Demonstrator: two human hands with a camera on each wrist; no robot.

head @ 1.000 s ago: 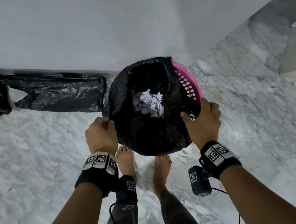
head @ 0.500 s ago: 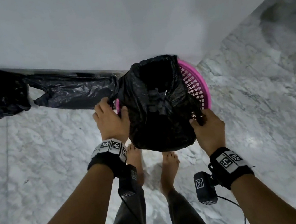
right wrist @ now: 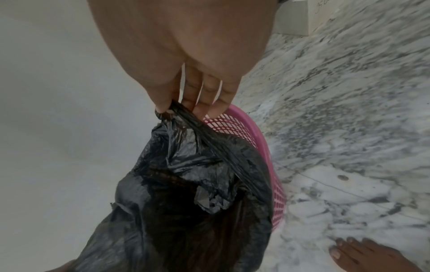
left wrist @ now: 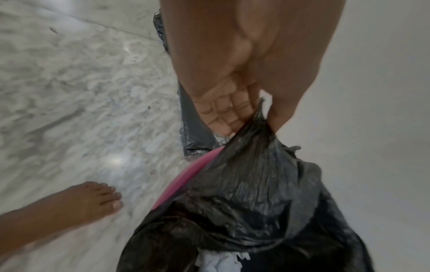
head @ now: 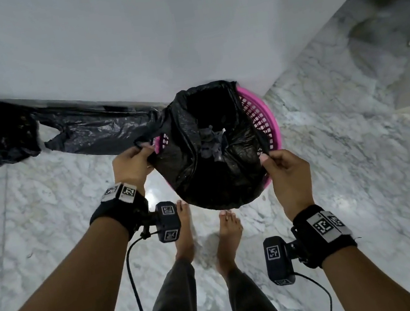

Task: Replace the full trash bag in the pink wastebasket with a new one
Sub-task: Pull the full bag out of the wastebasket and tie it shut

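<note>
Lifted higher since earlier, full trash bag (head: 214,170) rises from pink wastebasket (head: 265,119); left hand (head: 132,164) pinches its nine-o'clock edge, right hand (head: 287,172) its three-o'clock edge.

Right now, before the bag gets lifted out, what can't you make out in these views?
- Wastebasket: its base and near wall, hidden by the full trash bag in all views.
- Bag contents: only crumpled white paper shows; the rest is dark.
- Spare black bag on the floor: its left end runs off the head view.
- Left hand and right hand: fingertips buried in plastic.
</note>
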